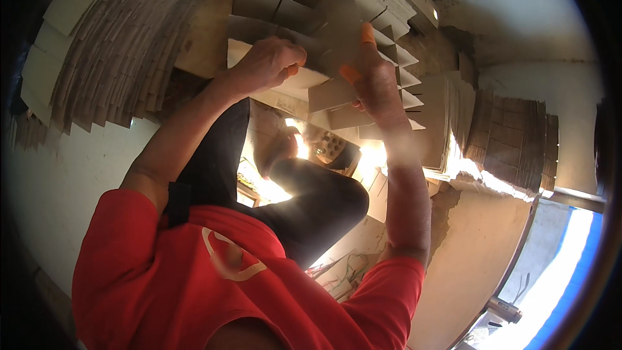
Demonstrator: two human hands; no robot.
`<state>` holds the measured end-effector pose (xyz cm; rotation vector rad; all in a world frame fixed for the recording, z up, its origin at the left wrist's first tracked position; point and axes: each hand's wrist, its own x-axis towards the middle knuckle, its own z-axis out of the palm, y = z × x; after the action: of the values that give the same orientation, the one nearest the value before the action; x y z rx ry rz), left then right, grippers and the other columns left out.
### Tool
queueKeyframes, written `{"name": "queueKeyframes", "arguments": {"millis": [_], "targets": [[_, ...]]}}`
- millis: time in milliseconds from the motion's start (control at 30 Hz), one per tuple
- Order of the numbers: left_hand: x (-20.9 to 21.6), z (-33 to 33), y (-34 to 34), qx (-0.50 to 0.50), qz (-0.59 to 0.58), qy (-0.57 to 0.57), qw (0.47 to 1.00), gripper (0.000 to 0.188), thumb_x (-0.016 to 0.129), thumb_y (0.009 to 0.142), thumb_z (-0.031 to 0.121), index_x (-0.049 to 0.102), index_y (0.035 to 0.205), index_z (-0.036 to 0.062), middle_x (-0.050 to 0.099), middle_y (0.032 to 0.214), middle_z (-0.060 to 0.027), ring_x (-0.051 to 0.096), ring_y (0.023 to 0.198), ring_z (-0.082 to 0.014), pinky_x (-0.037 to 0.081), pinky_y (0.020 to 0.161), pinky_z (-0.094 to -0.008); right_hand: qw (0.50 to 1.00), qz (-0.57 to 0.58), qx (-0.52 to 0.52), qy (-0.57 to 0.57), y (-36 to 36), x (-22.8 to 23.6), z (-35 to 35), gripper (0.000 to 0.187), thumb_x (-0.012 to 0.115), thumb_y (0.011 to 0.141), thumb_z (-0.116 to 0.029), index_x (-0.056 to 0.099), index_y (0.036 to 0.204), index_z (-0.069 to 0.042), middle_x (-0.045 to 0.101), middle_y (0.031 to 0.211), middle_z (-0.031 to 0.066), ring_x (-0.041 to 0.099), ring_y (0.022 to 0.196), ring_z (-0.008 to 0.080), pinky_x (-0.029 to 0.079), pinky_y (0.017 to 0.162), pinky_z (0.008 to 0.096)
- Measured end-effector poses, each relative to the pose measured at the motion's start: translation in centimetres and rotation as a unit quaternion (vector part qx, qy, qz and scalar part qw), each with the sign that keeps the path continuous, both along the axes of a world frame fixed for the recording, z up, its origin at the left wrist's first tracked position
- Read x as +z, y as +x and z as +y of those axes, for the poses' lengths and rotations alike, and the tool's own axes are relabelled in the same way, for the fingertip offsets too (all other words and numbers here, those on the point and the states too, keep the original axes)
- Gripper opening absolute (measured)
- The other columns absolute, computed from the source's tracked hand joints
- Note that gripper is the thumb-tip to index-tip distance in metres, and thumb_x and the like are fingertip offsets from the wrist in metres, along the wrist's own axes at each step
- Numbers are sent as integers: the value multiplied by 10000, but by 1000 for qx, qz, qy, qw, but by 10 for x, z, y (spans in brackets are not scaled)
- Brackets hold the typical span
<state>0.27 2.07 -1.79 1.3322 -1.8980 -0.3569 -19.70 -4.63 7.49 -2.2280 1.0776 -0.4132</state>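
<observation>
My right hand (pixel 379 87), with orange covers on its fingertips, grips a flat grey-brown cardboard sheet (pixel 340 23) by its right side. This sheet stands tilted over a slotted cardboard divider (pixel 256 6), whose strips cross one another. To the left, my left hand (pixel 275 61) is closed like a fist at the divider's near edge, an orange cover showing by the fingers. Whatever lies inside that fist is hidden.
Tall stacks of cardboard strips (pixel 123 39) rise on the left. More stacked cardboard (pixel 508 133) stands at the right by the wall. My bent leg (pixel 317 198) is below the work. Thin cords (pixel 353 269) lie on the floor.
</observation>
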Motion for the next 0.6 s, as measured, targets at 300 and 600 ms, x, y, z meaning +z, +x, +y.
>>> {"name": "queueKeyframes", "arguments": {"millis": [300,600], "targets": [[0,-1,-5,6,36,39,999,104,618,735,8,547,809,-1,592,718,-143,596,676,-314,454,594,-388,994,4,17,107,7,14,1,702,554,805,-4,257,1426,-144,604,771,84,492,414,119,389,317,255],[3,-3,-5,10,41,51,998,92,621,745,-5,543,793,-7,578,713,-153,592,668,-307,445,585,-375,998,41,52,10,11,15,-8,548,533,744,90,359,1263,70,624,761,235,640,678,356,488,484,397]]}}
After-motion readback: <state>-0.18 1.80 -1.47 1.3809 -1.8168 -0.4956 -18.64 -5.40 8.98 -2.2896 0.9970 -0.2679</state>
